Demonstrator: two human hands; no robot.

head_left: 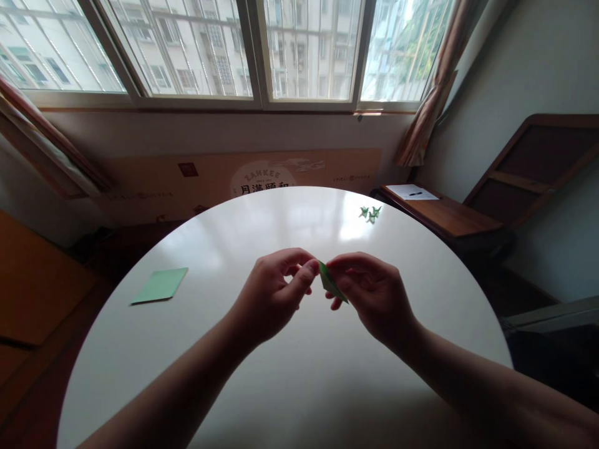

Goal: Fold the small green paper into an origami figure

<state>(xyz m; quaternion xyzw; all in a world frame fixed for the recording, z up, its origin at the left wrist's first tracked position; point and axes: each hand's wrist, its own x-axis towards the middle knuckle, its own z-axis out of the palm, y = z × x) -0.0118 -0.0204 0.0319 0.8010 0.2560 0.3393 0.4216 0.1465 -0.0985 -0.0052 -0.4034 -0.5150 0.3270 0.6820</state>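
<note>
Above the middle of a round white table [290, 386], my two hands meet on a small folded piece of green paper [330, 282]. My left hand [274, 296] pinches its left end between thumb and forefinger. My right hand [372, 293] grips its right part, fingers curled round it. Most of the paper is hidden by my fingers.
A stack of pale green square sheets [160, 285] lies at the table's left. Small folded green paper figures [370, 212] sit near the far right edge. A wooden side table with a white sheet and pen [412, 193] stands to the right, below a window.
</note>
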